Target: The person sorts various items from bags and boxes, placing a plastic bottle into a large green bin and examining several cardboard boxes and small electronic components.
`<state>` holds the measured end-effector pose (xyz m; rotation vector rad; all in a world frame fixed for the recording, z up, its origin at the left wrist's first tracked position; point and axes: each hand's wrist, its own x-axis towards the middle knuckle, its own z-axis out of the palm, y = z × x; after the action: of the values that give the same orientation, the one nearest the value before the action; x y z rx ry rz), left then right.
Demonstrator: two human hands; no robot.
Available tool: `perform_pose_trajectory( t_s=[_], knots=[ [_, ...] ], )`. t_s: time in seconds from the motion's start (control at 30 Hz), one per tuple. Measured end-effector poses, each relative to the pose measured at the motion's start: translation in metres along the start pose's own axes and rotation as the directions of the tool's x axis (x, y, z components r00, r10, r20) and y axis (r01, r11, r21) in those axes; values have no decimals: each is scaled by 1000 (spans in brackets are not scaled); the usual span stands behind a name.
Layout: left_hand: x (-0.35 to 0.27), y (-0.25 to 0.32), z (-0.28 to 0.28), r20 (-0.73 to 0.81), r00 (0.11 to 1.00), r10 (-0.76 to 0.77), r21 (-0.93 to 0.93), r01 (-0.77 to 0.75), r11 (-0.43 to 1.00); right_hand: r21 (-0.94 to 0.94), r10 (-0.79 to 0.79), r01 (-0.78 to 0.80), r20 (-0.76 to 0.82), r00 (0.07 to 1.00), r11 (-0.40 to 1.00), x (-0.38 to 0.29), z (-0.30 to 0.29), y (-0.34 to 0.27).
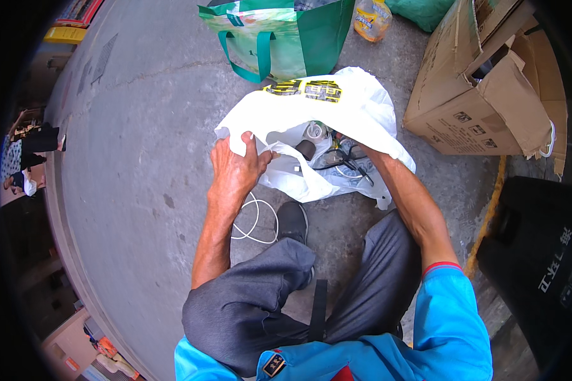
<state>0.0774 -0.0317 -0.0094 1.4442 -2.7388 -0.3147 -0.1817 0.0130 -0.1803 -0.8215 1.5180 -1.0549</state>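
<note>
A white plastic bag with yellow and black print lies on the ground before me, its mouth facing me. My left hand grips the bag's left edge between thumb and fingers. My right hand reaches inside at the right; the bag's rim hides its fingers, so I cannot tell what they touch. Within the bag are a clear container, a dark brown cylindrical piece, dark-framed glasses and a black cable. A thin white cable loops on the ground below my left hand, beside my shoe.
A green shopping bag stands beyond the white bag, beside a plastic bottle with an orange label. An open cardboard box stands at the right, above a large black plastic object bearing writing. People are far off left.
</note>
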Motion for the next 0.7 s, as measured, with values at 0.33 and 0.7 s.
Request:
perform_pose_trajectory(
  t_s=[0.33,0.7],
  knots=[
    [-4,-3,5,-62,998,16,-118,-23,993,-93,-66,61,-61,996,994,-3,18,-16],
    [-5,-6,4,-46,999,0,-85,-4,996,-457,205,-135,106,973,879,-23,-26,-17]
  ],
)
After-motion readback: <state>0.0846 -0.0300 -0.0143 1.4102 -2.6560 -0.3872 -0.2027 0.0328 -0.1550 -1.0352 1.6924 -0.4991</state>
